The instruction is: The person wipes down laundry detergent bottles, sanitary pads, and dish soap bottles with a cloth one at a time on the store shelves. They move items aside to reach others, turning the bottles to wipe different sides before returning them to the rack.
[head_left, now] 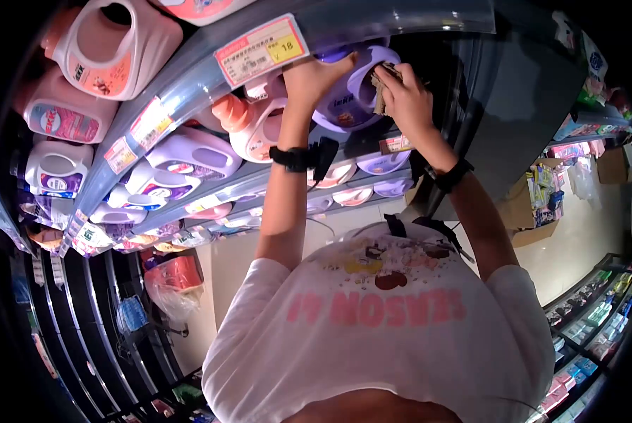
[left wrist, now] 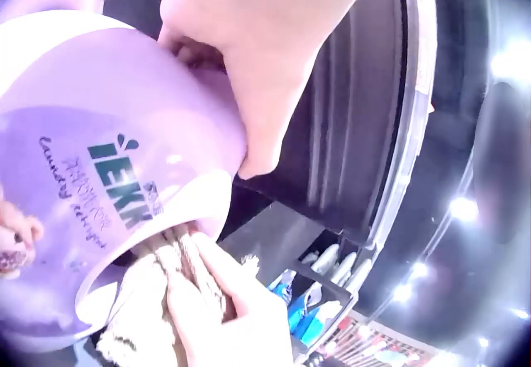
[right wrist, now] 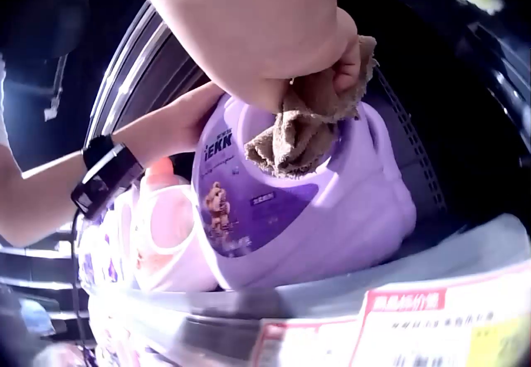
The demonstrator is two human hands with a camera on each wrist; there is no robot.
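A purple laundry detergent jug [head_left: 340, 116] with a printed label leans on the shelf. My left hand [head_left: 310, 83] grips it at its cap end; in the left wrist view the thumb lies along the jug's shoulder and the cap is hidden beneath the hand. In my right hand [head_left: 411, 106] is a bunched brown cloth [right wrist: 292, 139], pinched between thumb and fingers. The cloth presses into the jug's handle opening, and in the left wrist view the fingertips reach over the handle's rim.
A peach-capped pink jug [head_left: 256, 130] stands beside the purple one. The curved shelf edge [head_left: 372, 21] with a price tag [head_left: 263, 51] runs close above my hands. More pink and purple jugs [head_left: 196, 154] line the shelves to the left. A cardboard box [head_left: 534, 233] sits on the floor at right.
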